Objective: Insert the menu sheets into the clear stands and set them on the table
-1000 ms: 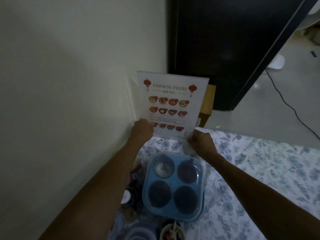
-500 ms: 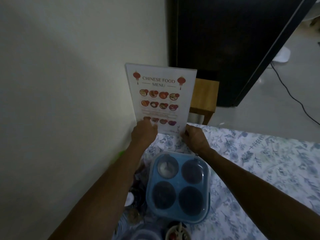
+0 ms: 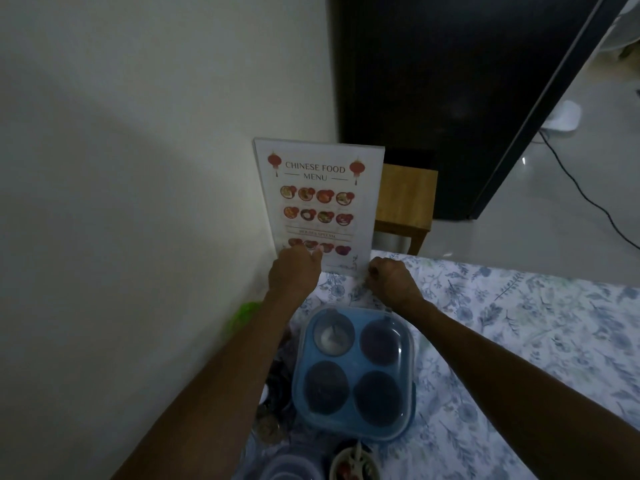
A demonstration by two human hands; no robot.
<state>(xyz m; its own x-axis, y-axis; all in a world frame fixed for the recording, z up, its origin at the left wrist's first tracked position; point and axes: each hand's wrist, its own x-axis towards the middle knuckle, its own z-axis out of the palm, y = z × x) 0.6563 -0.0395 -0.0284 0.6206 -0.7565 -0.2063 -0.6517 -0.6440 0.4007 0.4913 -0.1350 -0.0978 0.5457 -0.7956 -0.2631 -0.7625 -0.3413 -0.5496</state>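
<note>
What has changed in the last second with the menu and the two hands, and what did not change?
The menu stand now sits lower and closer to the wall, upright at the far corner of the table. The left hand and right hand have stayed at its bottom corners throughout; whether the right one still grips is unclear. The blue four-compartment container has not moved.

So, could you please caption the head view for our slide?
Both hands steady an upright menu stand on the floral table.

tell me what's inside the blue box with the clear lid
The blue box has four round cups: the far-left one holds something white, the other three look dark. What the contents are is too dim to tell.
</note>
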